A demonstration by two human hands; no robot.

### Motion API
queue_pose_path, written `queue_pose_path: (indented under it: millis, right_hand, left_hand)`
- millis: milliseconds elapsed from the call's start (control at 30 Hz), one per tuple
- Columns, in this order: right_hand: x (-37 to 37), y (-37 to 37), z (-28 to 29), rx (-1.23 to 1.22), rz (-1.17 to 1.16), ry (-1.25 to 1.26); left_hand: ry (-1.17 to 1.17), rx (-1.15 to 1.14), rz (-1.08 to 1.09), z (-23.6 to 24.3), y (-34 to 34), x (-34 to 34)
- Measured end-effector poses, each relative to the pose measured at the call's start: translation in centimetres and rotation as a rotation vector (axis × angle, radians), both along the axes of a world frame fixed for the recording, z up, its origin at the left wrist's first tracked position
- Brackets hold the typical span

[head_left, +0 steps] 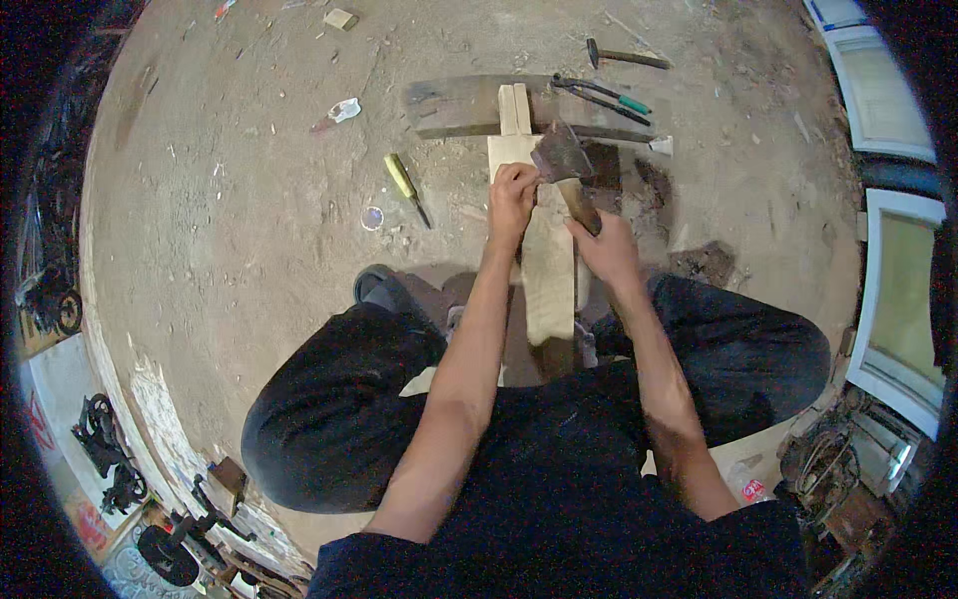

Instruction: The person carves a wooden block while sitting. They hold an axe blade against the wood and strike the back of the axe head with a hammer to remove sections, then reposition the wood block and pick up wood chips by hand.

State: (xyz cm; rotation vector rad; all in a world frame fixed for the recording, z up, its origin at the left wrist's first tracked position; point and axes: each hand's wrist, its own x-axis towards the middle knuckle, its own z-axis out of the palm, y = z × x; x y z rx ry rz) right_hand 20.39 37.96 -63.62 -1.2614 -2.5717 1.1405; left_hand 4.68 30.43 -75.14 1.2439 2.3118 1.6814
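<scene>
right hand (609, 250): gripping hatchet (564, 165) | left hand (512, 195): on pale plank (544, 250) | screwdriver (407, 188): floor, left

Pale yellowish wood plank (548, 265); dark grey hatchet head (561, 155) on brown handle; yellow-handled screwdriver (405, 185); green-gripped pliers (604, 97); black trousers (329, 419); dusty tan floor (249, 220)

Hatchet (565, 165) (rusty head, wood handle) angled over pale plank (547, 270) lying lengthwise.
</scene>
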Motion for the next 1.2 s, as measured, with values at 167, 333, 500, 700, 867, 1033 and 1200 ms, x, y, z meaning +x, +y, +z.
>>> queue_pose_path:
  millis: [167, 333, 500, 700, 867, 1033, 1200]
  right_hand:
    - [-0.5, -0.5, 3.2, -0.111, -0.074, 0.23]
    - [-0.1, -0.7, 2.1, 0.018, -0.016, -0.072]
    - [0.5, -0.8, 0.7, -0.067, -0.047, 0.064]
    - [-0.6, -1.3, 4.9, -0.058, -0.079, 0.215]
    - [0.6, -0.1, -1.5, 0.081, 0.003, -0.301]
    - [-0.7, -0.9, 3.1, -0.018, -0.09, 0.222]
    - [-0.8, -0.9, 3.7, 0.027, -0.064, 0.299]
  left_hand:
    - [-0.026, -0.011, -0.004, 1.2, -0.1, 0.2]
    - [-0.077, -0.025, -0.023, 0.7, -0.4, 0.2]
    - [0.013, 0.024, 0.007, 0.6, -0.1, 0.5]
    - [-0.062, -0.012, -0.025, -0.2, -0.5, -0.2]
    - [-0.062, -0.052, 0.001, 0.8, 0.3, 0.5]
    - [-0.019, -0.039, 0.0, 1.4, 0.1, 0.3]
    - [-0.183, -0.069, -0.018, 0.5, 0.0, 0.2]
